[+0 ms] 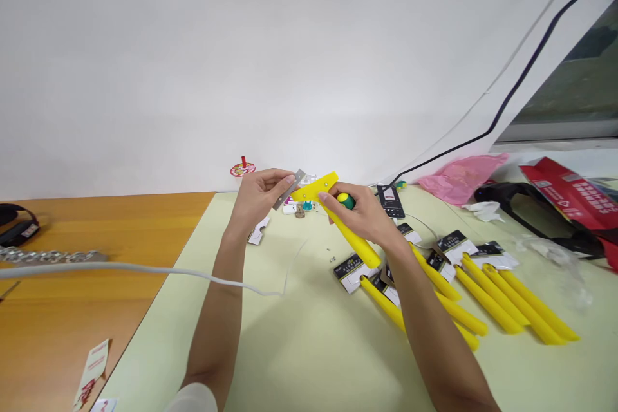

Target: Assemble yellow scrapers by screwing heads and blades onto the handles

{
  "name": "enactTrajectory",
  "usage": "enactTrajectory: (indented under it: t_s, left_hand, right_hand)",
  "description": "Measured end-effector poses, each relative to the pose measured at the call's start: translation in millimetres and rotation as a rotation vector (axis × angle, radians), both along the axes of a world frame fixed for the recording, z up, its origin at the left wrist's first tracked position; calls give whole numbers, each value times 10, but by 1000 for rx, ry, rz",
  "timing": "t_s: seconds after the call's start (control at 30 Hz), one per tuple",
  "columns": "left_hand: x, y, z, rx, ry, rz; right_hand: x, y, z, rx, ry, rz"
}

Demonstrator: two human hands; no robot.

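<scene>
My left hand (258, 198) pinches a flat grey metal blade (288, 190) with holes in it, between thumb and fingers. In my right hand (369, 215) is a yellow scraper (356, 243), its wide head with small screws or holes pointing up and left towards the blade. The same hand also holds a screwdriver with a green and yellow handle (346, 200); its shaft is hidden. Blade and scraper head are close together, and I cannot tell if they touch. Below them, small metal pieces (333, 259) lie on the table.
Several yellow scrapers (526, 302) with black-and-white cards lie at the right. Behind are a pink plastic bag (463, 179), a red package (574, 199) and a black device (390, 201). A white cable (193, 273) crosses the view above the pale tabletop (290, 347).
</scene>
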State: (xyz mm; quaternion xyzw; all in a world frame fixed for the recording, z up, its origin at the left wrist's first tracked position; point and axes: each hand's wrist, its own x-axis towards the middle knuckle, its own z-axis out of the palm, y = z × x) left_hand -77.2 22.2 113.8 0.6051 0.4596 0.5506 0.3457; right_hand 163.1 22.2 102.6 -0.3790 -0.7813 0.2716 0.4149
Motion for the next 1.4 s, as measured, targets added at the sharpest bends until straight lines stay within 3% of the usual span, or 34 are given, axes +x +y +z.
enactTrajectory:
  t_s: [0.43, 0.67, 1.13, 1.27, 1.4]
  left_hand:
    - [33, -4, -19, 55, 58, -58]
    - [120, -81, 7, -43, 25, -123]
    - [139, -102, -13, 0, 30, -183]
    - [114, -122, -89, -33, 76, -236]
    - [75, -104, -318, -114, 77, -299]
  right_hand:
    - [-57, 6, -38, -39, -5, 44]
    - [-123, 33, -102, -6, -21, 63]
    - [-135, 36, -152, -79, 26, 131]
    - [-153, 9, -251, -185, 76, 153]
    - [-93, -90, -433, -294, 50, 160]
